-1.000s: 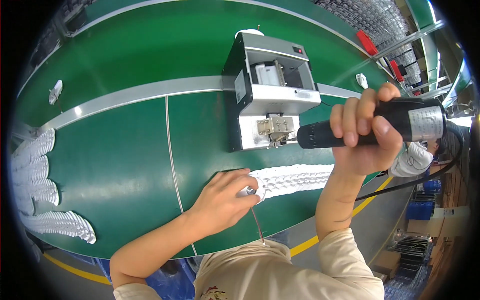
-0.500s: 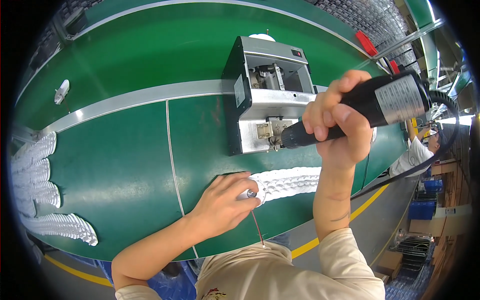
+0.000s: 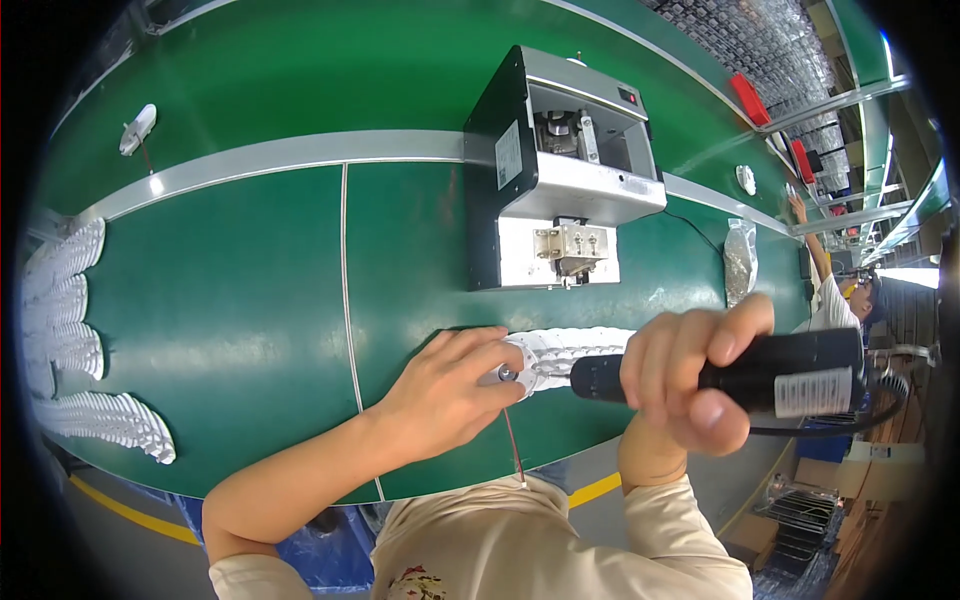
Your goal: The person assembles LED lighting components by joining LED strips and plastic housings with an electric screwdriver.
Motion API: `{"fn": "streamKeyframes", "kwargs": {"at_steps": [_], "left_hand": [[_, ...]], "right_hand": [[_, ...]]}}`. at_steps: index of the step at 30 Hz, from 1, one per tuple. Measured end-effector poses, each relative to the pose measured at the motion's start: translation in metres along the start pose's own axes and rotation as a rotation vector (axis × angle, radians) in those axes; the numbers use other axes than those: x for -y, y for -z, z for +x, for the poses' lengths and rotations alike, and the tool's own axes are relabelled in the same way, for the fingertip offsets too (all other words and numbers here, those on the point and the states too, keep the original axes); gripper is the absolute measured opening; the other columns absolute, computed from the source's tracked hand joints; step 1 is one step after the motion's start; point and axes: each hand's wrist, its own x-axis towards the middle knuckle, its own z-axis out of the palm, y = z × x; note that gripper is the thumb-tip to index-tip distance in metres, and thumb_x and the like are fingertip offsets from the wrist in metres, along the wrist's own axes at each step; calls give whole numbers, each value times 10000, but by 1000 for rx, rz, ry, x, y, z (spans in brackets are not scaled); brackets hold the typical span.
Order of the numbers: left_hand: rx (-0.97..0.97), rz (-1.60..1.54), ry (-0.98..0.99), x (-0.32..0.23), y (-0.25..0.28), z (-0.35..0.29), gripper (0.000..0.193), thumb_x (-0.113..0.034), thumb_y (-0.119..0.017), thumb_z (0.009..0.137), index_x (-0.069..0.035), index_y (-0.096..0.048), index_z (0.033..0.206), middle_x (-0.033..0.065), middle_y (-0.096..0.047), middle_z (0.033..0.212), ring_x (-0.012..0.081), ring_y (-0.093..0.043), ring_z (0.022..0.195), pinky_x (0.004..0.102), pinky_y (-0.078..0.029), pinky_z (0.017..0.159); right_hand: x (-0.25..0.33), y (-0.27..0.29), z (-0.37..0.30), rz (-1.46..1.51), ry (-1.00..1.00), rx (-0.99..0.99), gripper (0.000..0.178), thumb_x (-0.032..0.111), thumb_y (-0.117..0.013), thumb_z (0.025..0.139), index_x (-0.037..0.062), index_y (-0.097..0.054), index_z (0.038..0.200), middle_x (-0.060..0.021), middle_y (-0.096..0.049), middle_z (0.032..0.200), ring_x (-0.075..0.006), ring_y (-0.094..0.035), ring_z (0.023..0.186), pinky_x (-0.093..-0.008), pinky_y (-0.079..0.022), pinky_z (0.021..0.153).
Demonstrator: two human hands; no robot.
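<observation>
My right hand (image 3: 685, 375) is closed round a black corded electric screwdriver (image 3: 785, 362). The tool lies nearly level, its narrow bit pointing left at the near end of a row of overlapping white plastic pieces (image 3: 590, 338). At that end my left hand (image 3: 450, 390) grips a round white plastic part (image 3: 527, 352) with a small metal cylinder (image 3: 508, 373) at its middle. A thin red wire (image 3: 515, 440) runs from this part toward the table's front edge. Whether the bit touches the part cannot be made out.
A grey-and-black bench machine (image 3: 555, 170) stands behind my hands. Several stacks of white pieces (image 3: 70, 300) lie at the far left. A clear bag (image 3: 740, 260) sits at the right. A raised ledge holds a white part (image 3: 140, 128). Another person (image 3: 835, 300) works at far right.
My right hand has brought the screwdriver down and nearer, from in front of the machine to the white part. My left hand keeps its grip. The view has shifted slightly.
</observation>
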Motion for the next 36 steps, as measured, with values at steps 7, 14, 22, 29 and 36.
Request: {"fn": "streamKeyframes", "kwargs": {"at_steps": [7,14,22,29,36], "left_hand": [[18,2,20,2,-1,-2,278,-38,-721,615,-123,-678,877,18,-553,1052,287,-526,1137,398,-443,813],[12,5,11,0,0,0,280,-55,-718,602,-128,-692,871,17,-555,1055,286,-526,1138,391,-445,798],[-48,-16,30,-5,-2,1,263,-74,-708,550,-115,-700,810,65,-546,1081,285,-568,1041,386,-461,752],[-21,-53,101,-7,2,3,260,-77,-715,553,-89,-695,812,116,-515,1151,278,-567,869,369,-457,738],[-43,39,32,-15,20,13,309,-72,-695,557,-85,-654,863,91,-548,1141,281,-499,1031,413,-375,853]], "right_hand": [[-11,-8,-14,-8,-48,-21,329,24,-566,721,54,-378,990,-37,-469,609,-140,-457,418,-291,-433,421],[-10,-9,-13,-114,-48,30,326,8,-587,716,53,-398,978,-40,-490,626,-140,-495,430,-292,-444,427],[-10,-12,-17,-8,-88,48,331,-86,-672,627,1,-504,899,-98,-551,658,-202,-539,547,-345,-470,523],[-9,-11,-19,37,-151,-21,313,-66,-682,648,1,-504,897,-89,-538,648,-188,-532,561,-326,-450,512],[11,28,10,299,152,151,378,45,-621,699,70,-409,1011,-3,-509,523,-113,-509,394,-242,-474,402]]}}
